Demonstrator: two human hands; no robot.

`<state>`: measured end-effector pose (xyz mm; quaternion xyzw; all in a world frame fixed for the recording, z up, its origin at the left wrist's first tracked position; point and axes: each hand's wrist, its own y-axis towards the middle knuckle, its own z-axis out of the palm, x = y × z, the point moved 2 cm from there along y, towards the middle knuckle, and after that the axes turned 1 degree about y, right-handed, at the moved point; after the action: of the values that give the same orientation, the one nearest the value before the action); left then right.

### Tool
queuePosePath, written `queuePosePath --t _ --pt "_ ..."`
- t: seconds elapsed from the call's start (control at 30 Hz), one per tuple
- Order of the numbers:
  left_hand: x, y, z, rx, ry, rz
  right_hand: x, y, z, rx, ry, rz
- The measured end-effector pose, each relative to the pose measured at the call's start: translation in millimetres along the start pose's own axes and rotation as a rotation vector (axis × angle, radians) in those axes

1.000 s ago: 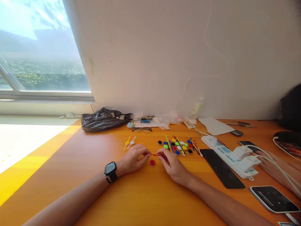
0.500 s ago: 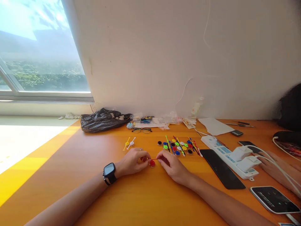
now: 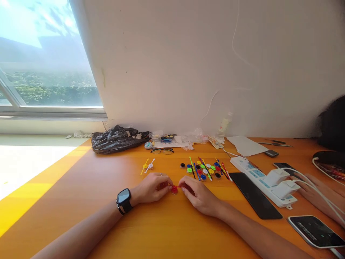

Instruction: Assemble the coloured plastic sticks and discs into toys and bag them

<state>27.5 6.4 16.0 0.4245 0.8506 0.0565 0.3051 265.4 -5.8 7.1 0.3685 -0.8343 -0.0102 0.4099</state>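
A small red disc (image 3: pixel 174 191) on a clear base sits on the table between my hands. A thin red arrow (image 3: pixel 179 186) lies level across its top. My right hand (image 3: pixel 198 194) pinches the right end of the arrow between thumb and fingers. My left hand (image 3: pixel 155 187), with a ring and a watch, is closed at the left side, its fingertips at the arrow's other end and against the disc; the exact contact is hidden. Beyond my left hand stand a yellow arrow spinner (image 3: pixel 145 166) and a white arrow spinner (image 3: pixel 150 166).
Several coloured discs and loose arrows (image 3: pixel 204 171) lie beyond my right hand. To the right are a black phone (image 3: pixel 254 196), a power strip (image 3: pixel 261 180) with chargers, a charging device (image 3: pixel 315 231) and another person's hand (image 3: pixel 314 189). Glasses (image 3: pixel 162 151) and a black bag (image 3: pixel 118 139) lie behind.
My right hand has moved slightly down and left, lowering the red arrow onto the red disc. My left fingertips have shifted slightly down beside the disc.
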Motion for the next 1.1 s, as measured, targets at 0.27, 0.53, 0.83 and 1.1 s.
queuePosePath --t 0.27,0.53,0.83,1.1 --pt "-1.0 0.1 0.3 -0.021 0.019 0.037 0.5 -0.7 -0.1 0.007 -0.022 0.000" --pt "-5.3 1.7 3.6 -0.041 0.106 0.151 1.0 -0.8 -0.3 0.031 -0.060 0.036" --pt "-12.8 7.4 3.8 -0.032 0.235 0.268 -3.5 1.5 1.2 0.041 -0.068 0.031" --pt "-16.7 8.5 5.6 0.018 0.305 0.302 -5.2 0.7 4.2 -0.015 -0.073 0.036"
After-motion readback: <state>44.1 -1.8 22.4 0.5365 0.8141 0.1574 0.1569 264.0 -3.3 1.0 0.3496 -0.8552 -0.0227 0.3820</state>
